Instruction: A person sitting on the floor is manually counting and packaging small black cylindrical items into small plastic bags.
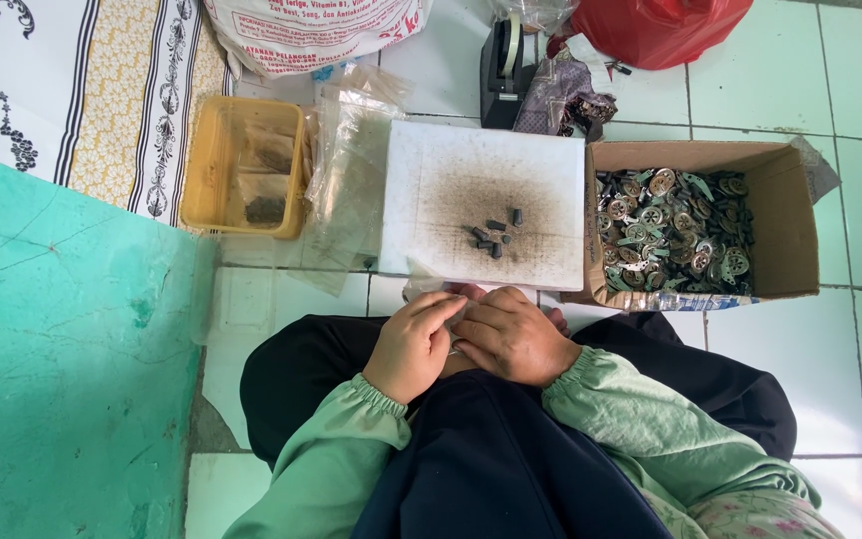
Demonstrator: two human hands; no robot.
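Two hands meet at lower centre of the frame: the left hand [413,344] and right hand [511,337], fingers curled and pressed together around a small clear plastic bag [423,287], mostly hidden. Just above them lies a smudged white board [431,170] bearing a cluster of small dark metal pieces [494,236]. At centre right, a cardboard box [785,240] holds round metal parts [670,232]. A yellow basket [202,170] sits upper left on the tiled floor [850,90].
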